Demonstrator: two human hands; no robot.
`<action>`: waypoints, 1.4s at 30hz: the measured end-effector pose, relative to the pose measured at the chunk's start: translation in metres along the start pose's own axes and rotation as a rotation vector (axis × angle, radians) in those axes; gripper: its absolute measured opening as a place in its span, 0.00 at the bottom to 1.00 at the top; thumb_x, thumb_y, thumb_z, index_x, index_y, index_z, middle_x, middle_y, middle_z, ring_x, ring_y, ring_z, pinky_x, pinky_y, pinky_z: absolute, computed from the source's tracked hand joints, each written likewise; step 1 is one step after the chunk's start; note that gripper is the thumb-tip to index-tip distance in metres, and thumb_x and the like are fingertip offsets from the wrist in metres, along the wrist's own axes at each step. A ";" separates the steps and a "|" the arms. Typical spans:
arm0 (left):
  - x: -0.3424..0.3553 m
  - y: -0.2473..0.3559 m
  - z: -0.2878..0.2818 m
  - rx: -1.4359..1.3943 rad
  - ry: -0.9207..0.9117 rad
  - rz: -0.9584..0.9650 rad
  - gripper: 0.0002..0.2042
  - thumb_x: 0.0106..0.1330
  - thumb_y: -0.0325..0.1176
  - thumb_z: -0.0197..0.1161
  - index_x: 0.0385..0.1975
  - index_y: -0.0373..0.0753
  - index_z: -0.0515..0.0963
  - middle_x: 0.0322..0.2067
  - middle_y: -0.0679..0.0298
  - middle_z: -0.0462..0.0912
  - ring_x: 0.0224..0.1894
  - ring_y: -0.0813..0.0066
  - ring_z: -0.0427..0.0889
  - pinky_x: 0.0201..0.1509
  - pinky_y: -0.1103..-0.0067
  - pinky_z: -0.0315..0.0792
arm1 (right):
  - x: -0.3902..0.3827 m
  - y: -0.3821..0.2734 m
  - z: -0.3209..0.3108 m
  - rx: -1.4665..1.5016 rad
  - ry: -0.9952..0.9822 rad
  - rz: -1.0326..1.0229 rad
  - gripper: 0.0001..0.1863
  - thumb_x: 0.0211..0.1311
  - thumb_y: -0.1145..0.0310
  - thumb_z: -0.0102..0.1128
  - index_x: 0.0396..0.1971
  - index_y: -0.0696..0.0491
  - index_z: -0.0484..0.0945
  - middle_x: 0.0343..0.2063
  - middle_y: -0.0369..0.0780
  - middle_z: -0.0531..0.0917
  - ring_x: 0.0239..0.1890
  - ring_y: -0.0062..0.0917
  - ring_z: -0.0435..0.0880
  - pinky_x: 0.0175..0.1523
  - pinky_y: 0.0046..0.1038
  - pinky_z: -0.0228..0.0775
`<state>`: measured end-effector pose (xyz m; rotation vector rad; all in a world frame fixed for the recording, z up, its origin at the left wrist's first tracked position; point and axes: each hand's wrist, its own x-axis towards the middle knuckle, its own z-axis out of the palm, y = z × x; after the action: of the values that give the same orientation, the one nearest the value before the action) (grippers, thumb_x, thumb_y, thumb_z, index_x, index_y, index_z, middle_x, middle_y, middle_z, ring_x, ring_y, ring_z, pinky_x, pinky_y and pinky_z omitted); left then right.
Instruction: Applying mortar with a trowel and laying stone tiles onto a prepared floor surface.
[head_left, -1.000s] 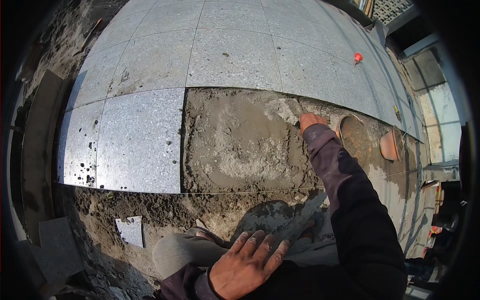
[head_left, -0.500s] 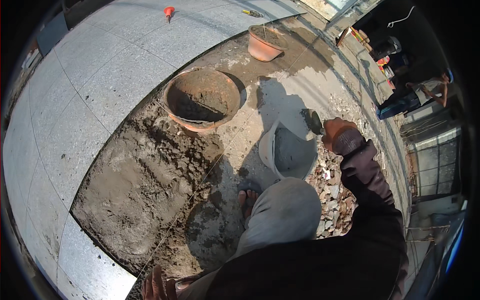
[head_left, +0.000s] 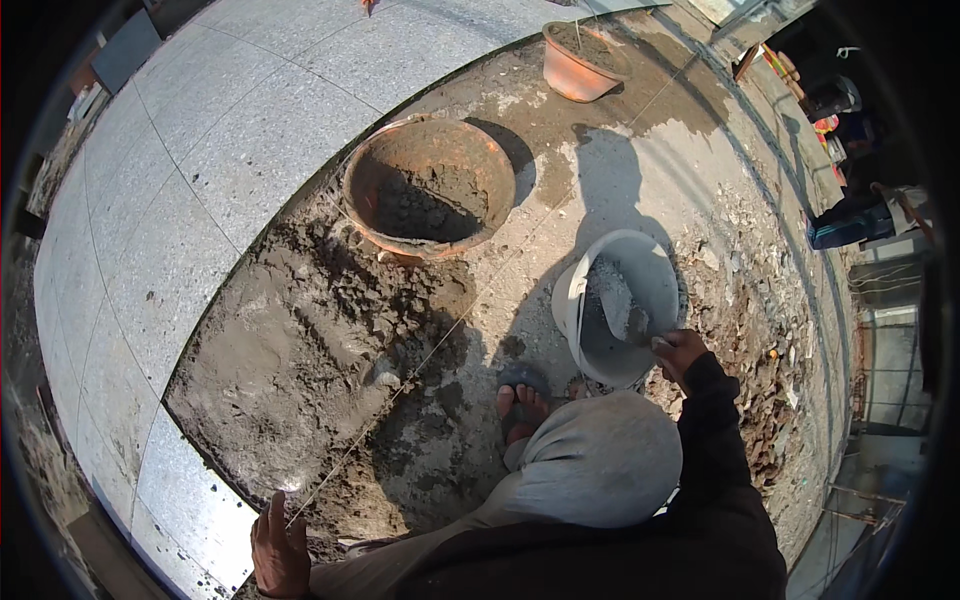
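My right hand (head_left: 680, 355) is closed around the handle of a trowel (head_left: 617, 300). Its blade, smeared with grey, reaches down inside a pale white bucket (head_left: 658, 252) that has a grey coating on its inner wall. At lower left my left hand (head_left: 280, 550) holds nothing, fingers extended and thumb apart. It is beside the corner of the wet mortar bed (head_left: 285, 350), close to a taut string (head_left: 425, 335) that crosses the ground diagonally. Whether its palm rests on anything is hidden.
An orange tub (head_left: 500, 185) of mortar stands ahead, and a smaller orange tub (head_left: 580, 80) farther off. Speckled grey tiles (head_left: 200, 200) border the mortar on the left. Broken rubble (head_left: 775, 370) lies right of the bucket. A person (head_left: 850, 220) is at far right.
My right hand has come down and closer, and the trowel has gone from the bucket's rim to inside it. More of my left hand shows, its fingers extended. The view has shifted.
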<state>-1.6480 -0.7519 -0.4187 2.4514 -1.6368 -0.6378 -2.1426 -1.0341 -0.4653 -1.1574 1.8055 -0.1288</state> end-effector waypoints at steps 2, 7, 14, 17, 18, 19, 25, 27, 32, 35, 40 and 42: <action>-0.003 -0.007 0.005 -0.009 -0.046 -0.073 0.20 0.50 0.28 0.55 0.45 0.35 0.64 0.37 0.51 0.71 0.37 0.55 0.70 0.40 0.69 0.64 | -0.027 -0.011 -0.003 -0.035 0.041 -0.097 0.08 0.46 0.69 0.51 0.18 0.59 0.71 0.09 0.34 0.67 0.10 0.17 0.66 0.15 0.21 0.56; -0.003 -0.002 0.022 -0.099 0.019 0.047 0.23 0.52 0.32 0.56 0.49 0.37 0.60 0.32 0.52 0.72 0.35 0.57 0.72 0.39 0.70 0.66 | -0.073 -0.073 0.003 -0.058 0.047 -0.284 0.06 0.44 0.70 0.49 0.18 0.58 0.70 0.09 0.34 0.68 0.11 0.15 0.66 0.16 0.19 0.57; -0.045 0.028 0.015 -0.273 0.192 0.229 0.23 0.50 0.32 0.55 0.48 0.37 0.61 0.34 0.56 0.72 0.37 0.61 0.72 0.43 0.71 0.65 | -0.017 -0.214 0.166 -0.645 -0.514 -0.644 0.11 0.47 0.66 0.55 0.18 0.58 0.67 0.13 0.37 0.71 0.13 0.19 0.70 0.18 0.22 0.61; -0.065 0.035 0.018 -0.236 0.207 0.217 0.22 0.50 0.32 0.54 0.48 0.37 0.62 0.34 0.57 0.71 0.38 0.62 0.71 0.43 0.72 0.65 | -0.003 -0.255 0.263 -0.708 -0.494 -0.701 0.19 0.50 0.65 0.55 0.38 0.64 0.68 0.16 0.40 0.75 0.13 0.20 0.72 0.17 0.25 0.64; -0.069 0.035 0.018 -0.159 0.209 0.194 0.21 0.50 0.32 0.53 0.47 0.38 0.62 0.34 0.57 0.71 0.38 0.63 0.71 0.44 0.73 0.64 | 0.010 -0.268 0.288 -0.853 -0.378 -0.802 0.23 0.49 0.64 0.56 0.42 0.63 0.66 0.19 0.43 0.76 0.14 0.22 0.74 0.18 0.25 0.65; -0.073 0.035 0.014 -0.128 0.242 0.191 0.21 0.51 0.32 0.51 0.47 0.36 0.63 0.33 0.58 0.71 0.39 0.63 0.71 0.44 0.73 0.64 | 0.018 -0.278 0.305 -0.827 -0.335 -0.710 0.27 0.47 0.62 0.57 0.45 0.61 0.65 0.26 0.46 0.77 0.19 0.27 0.77 0.23 0.28 0.68; -0.096 0.032 -0.001 -0.235 0.175 0.196 0.17 0.51 0.31 0.49 0.42 0.34 0.67 0.32 0.59 0.72 0.40 0.64 0.70 0.47 0.73 0.63 | 0.034 -0.299 0.379 -1.118 0.061 -0.937 0.25 0.41 0.59 0.61 0.37 0.63 0.72 0.37 0.52 0.74 0.41 0.39 0.73 0.45 0.31 0.64; -0.104 0.027 -0.004 -0.175 0.167 0.256 0.18 0.53 0.31 0.46 0.45 0.38 0.65 0.34 0.58 0.72 0.40 0.63 0.71 0.47 0.72 0.64 | 0.018 -0.301 0.403 -1.080 0.018 -0.973 0.25 0.41 0.59 0.61 0.36 0.63 0.72 0.36 0.52 0.74 0.41 0.39 0.73 0.45 0.31 0.64; -0.124 0.017 -0.015 -0.294 0.459 0.185 0.17 0.48 0.38 0.52 0.37 0.35 0.70 0.23 0.60 0.70 0.29 0.67 0.68 0.44 0.73 0.60 | 0.002 -0.316 0.457 -1.008 -0.105 -1.039 0.24 0.41 0.60 0.61 0.35 0.64 0.71 0.29 0.49 0.77 0.29 0.36 0.78 0.37 0.30 0.68; -0.134 0.007 -0.012 -0.307 0.483 0.151 0.16 0.49 0.35 0.50 0.38 0.35 0.69 0.25 0.59 0.70 0.30 0.67 0.69 0.41 0.73 0.62 | -0.034 -0.320 0.501 -1.071 -0.207 -1.094 0.23 0.41 0.61 0.61 0.34 0.64 0.72 0.26 0.47 0.78 0.21 0.32 0.78 0.30 0.28 0.69; -0.146 -0.002 -0.013 -0.330 0.605 0.133 0.16 0.50 0.31 0.46 0.40 0.36 0.68 0.24 0.59 0.69 0.29 0.67 0.69 0.39 0.73 0.63 | -0.074 -0.330 0.563 -1.162 -0.179 -1.199 0.24 0.40 0.58 0.62 0.35 0.61 0.73 0.32 0.48 0.77 0.35 0.36 0.77 0.42 0.29 0.66; -0.150 -0.008 -0.014 -0.334 0.634 0.125 0.17 0.50 0.31 0.46 0.41 0.37 0.68 0.24 0.60 0.69 0.28 0.67 0.69 0.39 0.73 0.63 | -0.097 -0.333 0.582 -1.203 -0.156 -1.221 0.25 0.39 0.58 0.62 0.35 0.61 0.73 0.33 0.48 0.77 0.38 0.36 0.75 0.44 0.29 0.65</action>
<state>-1.6846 -0.6147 -0.3676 1.9994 -1.2864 -0.0776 -1.4778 -0.9259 -0.5407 -2.8744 0.6638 0.3992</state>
